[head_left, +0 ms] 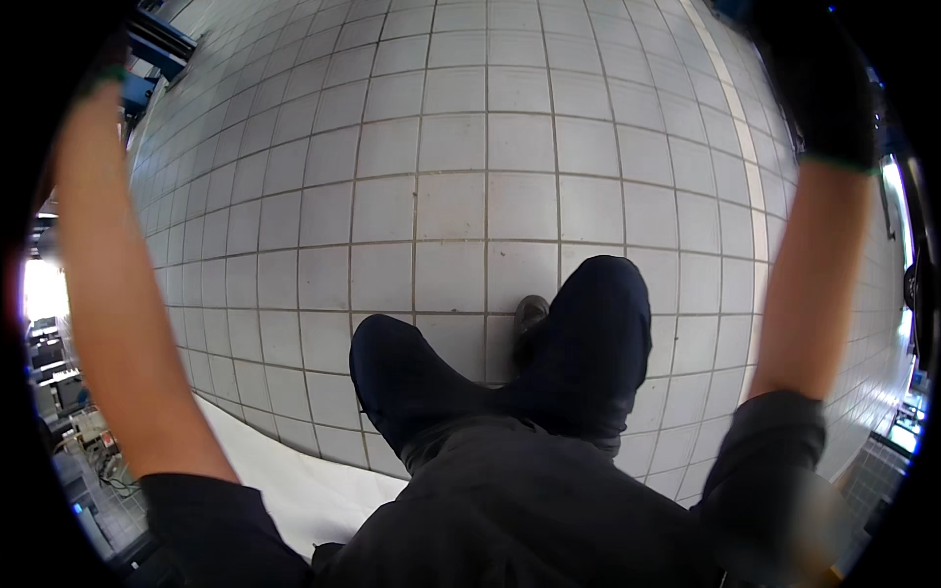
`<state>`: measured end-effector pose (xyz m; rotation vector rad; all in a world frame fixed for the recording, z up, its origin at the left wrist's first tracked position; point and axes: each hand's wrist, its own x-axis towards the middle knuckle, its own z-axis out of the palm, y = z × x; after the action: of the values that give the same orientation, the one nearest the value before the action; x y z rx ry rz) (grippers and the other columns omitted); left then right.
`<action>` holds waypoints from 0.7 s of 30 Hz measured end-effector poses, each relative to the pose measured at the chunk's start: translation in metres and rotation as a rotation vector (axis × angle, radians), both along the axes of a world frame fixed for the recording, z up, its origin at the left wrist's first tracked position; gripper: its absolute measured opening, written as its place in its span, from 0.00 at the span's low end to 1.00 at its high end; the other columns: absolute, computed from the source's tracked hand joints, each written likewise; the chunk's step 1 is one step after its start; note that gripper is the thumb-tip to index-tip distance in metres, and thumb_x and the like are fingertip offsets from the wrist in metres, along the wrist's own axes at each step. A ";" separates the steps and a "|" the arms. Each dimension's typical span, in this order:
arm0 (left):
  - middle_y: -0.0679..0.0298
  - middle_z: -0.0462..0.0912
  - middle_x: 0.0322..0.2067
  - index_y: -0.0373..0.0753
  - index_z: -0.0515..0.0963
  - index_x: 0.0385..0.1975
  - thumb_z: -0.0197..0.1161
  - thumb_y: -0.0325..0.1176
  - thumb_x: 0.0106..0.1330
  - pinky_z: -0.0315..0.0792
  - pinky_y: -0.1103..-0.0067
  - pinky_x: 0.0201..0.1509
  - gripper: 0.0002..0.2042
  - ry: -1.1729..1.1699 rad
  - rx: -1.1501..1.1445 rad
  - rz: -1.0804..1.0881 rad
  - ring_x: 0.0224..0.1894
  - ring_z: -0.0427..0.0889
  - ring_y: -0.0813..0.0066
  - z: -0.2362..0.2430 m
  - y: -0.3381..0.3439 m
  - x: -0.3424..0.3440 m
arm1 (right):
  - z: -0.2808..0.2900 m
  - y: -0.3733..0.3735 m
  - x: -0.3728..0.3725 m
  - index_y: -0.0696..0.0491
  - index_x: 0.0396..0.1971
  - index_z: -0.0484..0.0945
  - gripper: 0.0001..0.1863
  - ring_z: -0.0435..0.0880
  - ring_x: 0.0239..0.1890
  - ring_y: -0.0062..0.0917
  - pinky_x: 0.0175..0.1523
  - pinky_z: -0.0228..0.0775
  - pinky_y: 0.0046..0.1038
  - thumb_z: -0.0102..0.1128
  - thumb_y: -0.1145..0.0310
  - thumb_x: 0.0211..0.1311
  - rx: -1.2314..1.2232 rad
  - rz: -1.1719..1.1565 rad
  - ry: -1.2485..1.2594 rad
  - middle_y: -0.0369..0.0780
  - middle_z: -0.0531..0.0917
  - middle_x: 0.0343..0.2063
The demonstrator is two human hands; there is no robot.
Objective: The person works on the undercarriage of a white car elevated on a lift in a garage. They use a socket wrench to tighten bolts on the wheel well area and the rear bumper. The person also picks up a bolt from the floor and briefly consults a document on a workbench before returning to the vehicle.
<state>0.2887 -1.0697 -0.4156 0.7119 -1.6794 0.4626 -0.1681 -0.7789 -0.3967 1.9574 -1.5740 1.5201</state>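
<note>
Both my arms reach up and forward along the two sides of the head view. My right hand (825, 103) wears a black glove with a green cuff edge; it is blurred and dark, and its fingers cannot be made out. Of my left hand (114, 61), only a dark gloved part with a green cuff shows at the rim; the fingers are hidden. Beside the left hand is a blue metal part (157, 47). Whether either hand holds or touches anything cannot be seen.
Light tiled floor (451, 206) lies below, crossed by a pale strip (737, 108) at the right. My legs (588, 333) are bent, with one dark shoe (530, 312) showing. A white sheet-like surface (304, 475) is at lower left, near cables and equipment (103, 441).
</note>
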 end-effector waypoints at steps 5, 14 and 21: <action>0.54 0.83 0.57 0.43 0.80 0.57 0.66 0.40 0.72 0.74 0.69 0.65 0.17 -0.317 0.348 0.061 0.59 0.82 0.58 -0.230 -0.007 0.053 | -0.205 0.029 0.054 0.53 0.62 0.75 0.19 0.84 0.36 0.24 0.44 0.80 0.29 0.60 0.68 0.75 0.343 0.326 -1.225 0.39 0.85 0.40; 0.59 0.73 0.70 0.50 0.70 0.71 0.56 0.47 0.72 0.69 0.64 0.73 0.28 -0.868 1.440 0.302 0.70 0.74 0.60 -0.527 0.047 0.033 | -0.270 0.088 0.060 0.58 0.65 0.70 0.29 0.82 0.38 0.27 0.46 0.76 0.32 0.62 0.64 0.67 0.462 -0.043 -1.526 0.38 0.81 0.39; 0.63 0.51 0.81 0.61 0.54 0.79 0.55 0.36 0.69 0.69 0.59 0.74 0.36 -1.253 1.591 0.306 0.74 0.69 0.54 -0.593 0.021 -0.050 | -0.286 0.113 0.046 0.61 0.62 0.73 0.35 0.82 0.33 0.28 0.40 0.76 0.31 0.66 0.58 0.57 0.674 -0.469 -1.371 0.40 0.80 0.33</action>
<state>0.2392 -1.0484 -1.0086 2.1134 -3.0465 -0.5516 -0.1224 -0.6659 -0.6824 0.2649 -3.0017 2.4015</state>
